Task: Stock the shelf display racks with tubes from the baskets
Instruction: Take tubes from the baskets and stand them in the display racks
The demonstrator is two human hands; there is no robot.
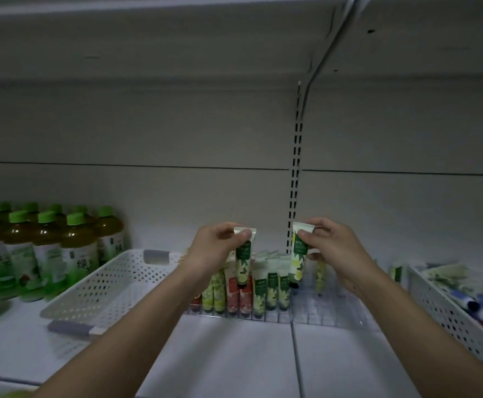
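Both forearms reach in; left hand [215, 248] pinches one tube [243, 261], right hand [330, 245] another tube [298, 255]; lower each cap-down, upright, into the clear rack [335, 314].

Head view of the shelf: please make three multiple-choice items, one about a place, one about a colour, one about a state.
1. Where do the tea bottles stand?
A. left of the empty white basket
B. right of the clear rack
C. on the upper shelf

2. What colour are the bottle caps?
A. red
B. green
C. white

3. What does the right hand do?
A. hangs idle
B. presses flat on the shelf
C. pinches a green-and-yellow tube upright

Answers: 1 A, the bottles stand at the far left beside the basket. 2 B, every cap seen is green. 3 C, thumb and fingers pinch the tube's top, as the left hand does with its tube.
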